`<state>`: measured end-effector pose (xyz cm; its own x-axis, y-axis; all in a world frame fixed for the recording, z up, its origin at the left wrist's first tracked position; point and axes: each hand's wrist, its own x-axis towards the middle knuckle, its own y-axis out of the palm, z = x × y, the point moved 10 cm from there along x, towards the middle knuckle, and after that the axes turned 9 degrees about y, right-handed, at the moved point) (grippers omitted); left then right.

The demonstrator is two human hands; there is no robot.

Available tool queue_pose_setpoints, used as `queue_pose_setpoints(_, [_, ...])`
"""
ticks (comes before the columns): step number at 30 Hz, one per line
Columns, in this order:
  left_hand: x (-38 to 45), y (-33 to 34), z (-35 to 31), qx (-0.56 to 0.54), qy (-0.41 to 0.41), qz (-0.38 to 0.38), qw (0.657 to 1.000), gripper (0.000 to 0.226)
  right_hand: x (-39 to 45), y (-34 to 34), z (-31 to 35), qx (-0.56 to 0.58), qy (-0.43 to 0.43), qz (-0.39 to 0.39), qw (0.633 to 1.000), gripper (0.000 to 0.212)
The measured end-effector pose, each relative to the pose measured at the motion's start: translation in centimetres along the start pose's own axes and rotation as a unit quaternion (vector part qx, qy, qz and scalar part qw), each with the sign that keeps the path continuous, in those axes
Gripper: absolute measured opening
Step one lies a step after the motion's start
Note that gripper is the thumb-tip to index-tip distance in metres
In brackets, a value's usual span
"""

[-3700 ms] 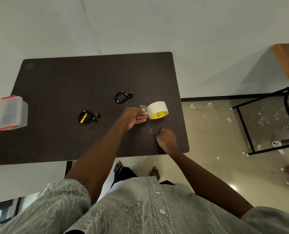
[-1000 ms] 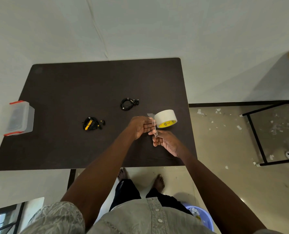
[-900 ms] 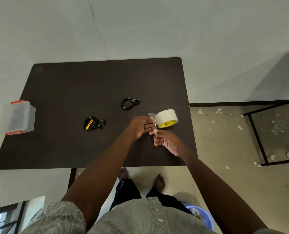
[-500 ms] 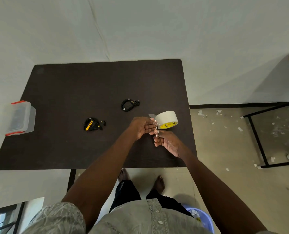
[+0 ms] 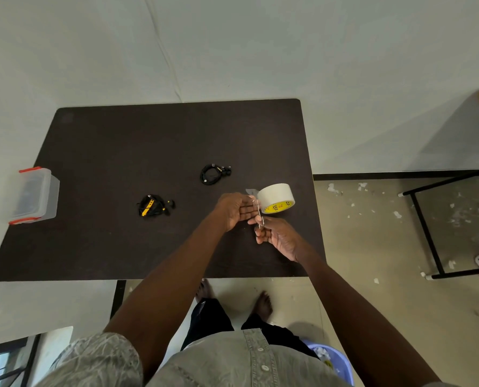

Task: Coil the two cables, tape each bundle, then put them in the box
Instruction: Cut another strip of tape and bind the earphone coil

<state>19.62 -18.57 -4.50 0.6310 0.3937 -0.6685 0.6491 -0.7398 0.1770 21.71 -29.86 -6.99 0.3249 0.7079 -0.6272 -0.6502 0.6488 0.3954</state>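
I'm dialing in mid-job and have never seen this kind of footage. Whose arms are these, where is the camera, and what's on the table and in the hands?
There is no machine here: a person works with bare hands, and the one camera sits on their head, looking down. On the dark table lie two coiled cables, a black one and a black-and-yellow one, and a clear box with red clips stands at its left edge. The left hand is beside the tape roll, apparently pulling its loose end. The right hand holds small scissors, it seems, at the tape. Neither bundle is in the box.
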Motion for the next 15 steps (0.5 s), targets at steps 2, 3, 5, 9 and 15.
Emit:
queue_pose_setpoints(2, [-0.02, 0.01, -0.03, -0.004, 0.000, 0.000, 1.000, 0.012, 0.01, -0.12, 0.20, 0.002, -0.004, -0.002, 1.000, 0.043])
queue_pose_setpoints(3, [-0.04, 0.04, -0.01, -0.005, -0.001, 0.000, 1.000, 0.012, -0.02, -0.17, 0.24, 0.003, -0.005, -0.002, 1.000, 0.043])
queue_pose_setpoints(5, [-0.02, 0.04, 0.06, -0.004, -0.001, -0.002, 1.000, 0.013, -0.10, -0.16, 0.27, 0.000, -0.005, -0.001, 1.000, 0.041])
queue_pose_setpoints(9, [0.04, 0.07, 0.14, 0.008, -0.003, -0.001, 1.000, 0.012, -0.29, 0.29, 0.49, -0.003, -0.008, 0.007, 1.000, 0.033])
queue_pose_setpoints(15, [-0.14, 0.09, 0.02, 0.005, -0.001, -0.002, 1.000, 0.014, -0.50, 0.66, 0.86, -0.002, -0.017, 0.007, 1.000, 0.026])
